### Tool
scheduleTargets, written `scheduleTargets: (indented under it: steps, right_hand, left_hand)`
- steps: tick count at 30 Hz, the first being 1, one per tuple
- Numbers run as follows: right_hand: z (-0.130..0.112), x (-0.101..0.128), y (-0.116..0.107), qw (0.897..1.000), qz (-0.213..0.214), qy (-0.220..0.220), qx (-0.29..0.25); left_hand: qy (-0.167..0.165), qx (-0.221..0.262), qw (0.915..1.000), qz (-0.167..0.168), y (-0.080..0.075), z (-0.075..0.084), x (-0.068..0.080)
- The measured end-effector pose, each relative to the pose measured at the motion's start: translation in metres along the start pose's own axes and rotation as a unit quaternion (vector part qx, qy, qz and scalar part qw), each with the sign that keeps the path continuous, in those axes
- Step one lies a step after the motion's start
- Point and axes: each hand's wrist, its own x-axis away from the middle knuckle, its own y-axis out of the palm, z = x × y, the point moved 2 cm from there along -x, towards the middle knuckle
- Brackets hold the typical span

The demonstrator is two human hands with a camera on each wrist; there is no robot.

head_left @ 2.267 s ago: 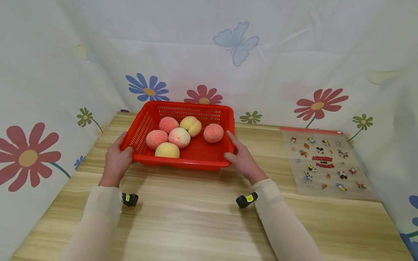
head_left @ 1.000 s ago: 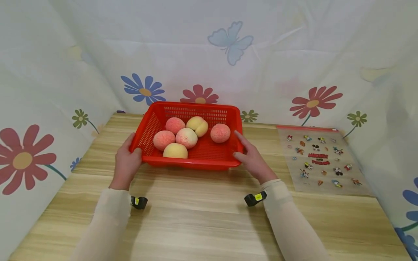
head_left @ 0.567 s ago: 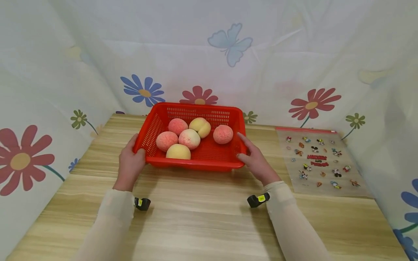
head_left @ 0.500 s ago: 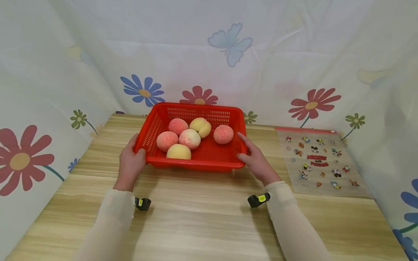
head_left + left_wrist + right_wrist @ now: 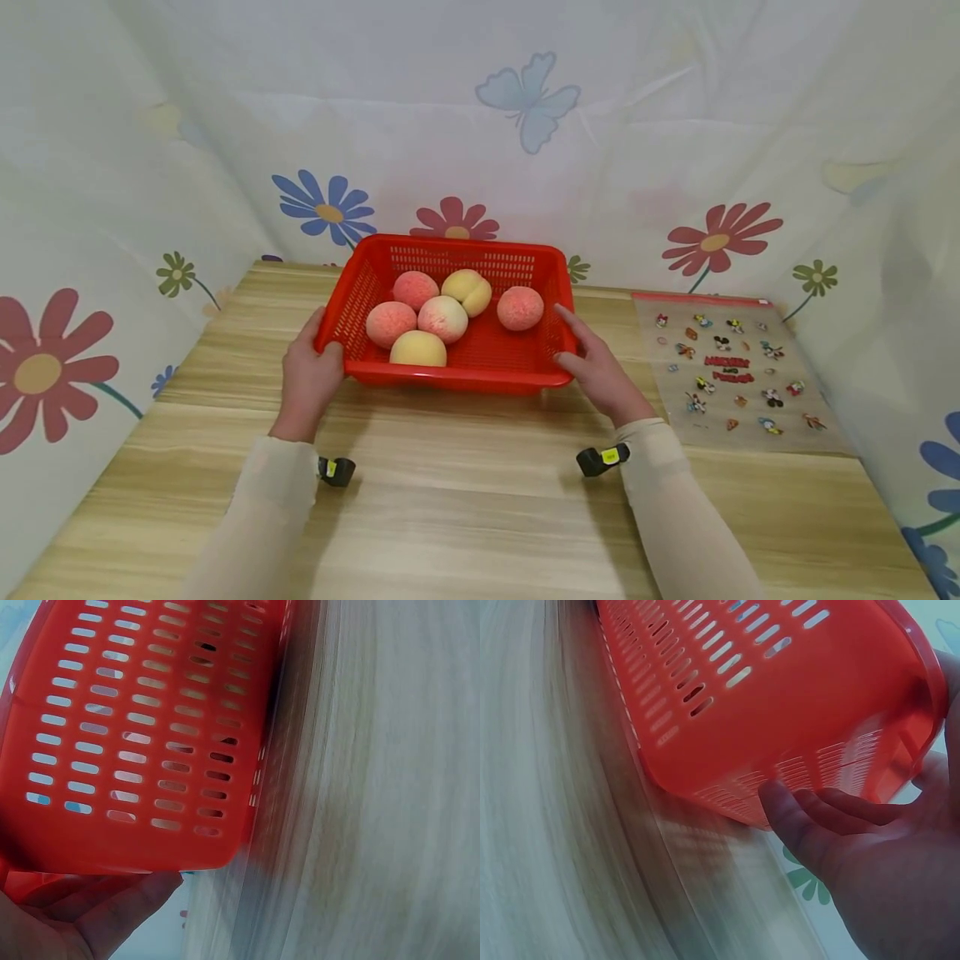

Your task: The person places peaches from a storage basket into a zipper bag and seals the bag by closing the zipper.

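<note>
Head view shows the left hand (image 5: 309,377) and right hand (image 5: 600,371) gripping opposite ends of the red basket (image 5: 457,379) holding five peaches (image 5: 442,318).

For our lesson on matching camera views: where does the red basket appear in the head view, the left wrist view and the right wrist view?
Head: red basket in the centre, on the wooden table, between both hands.
Left wrist: its slotted wall fills the upper left, above the left hand.
Right wrist: its wall fills the top, above the right hand.
Shared landmark: the slotted red wall.
</note>
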Motion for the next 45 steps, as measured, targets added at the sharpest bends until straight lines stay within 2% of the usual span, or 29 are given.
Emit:
scheduleTargets:
  steps: [10,21,28,45]
  right_hand:
    - [0.002,0.001,-0.008,1.0,0.004,0.012,0.009]
    - [0.003,0.002,-0.017,1.0,0.001,0.02,0.019]
    - [0.003,0.005,-0.022,1.0,-0.001,-0.002,0.008]
    - [0.007,0.01,-0.033,1.0,0.005,0.013,0.012]
  left_hand:
    - [-0.011,0.001,0.9999,-0.007,0.008,0.003,0.002]
    - [0.0,0.004,1.0,0.003,0.015,0.009,0.004]
    - [0.015,0.002,0.9998,0.008,0.021,0.01,0.003]
    - [0.007,0.013,0.9999,-0.004,0.034,0.017,0.005]
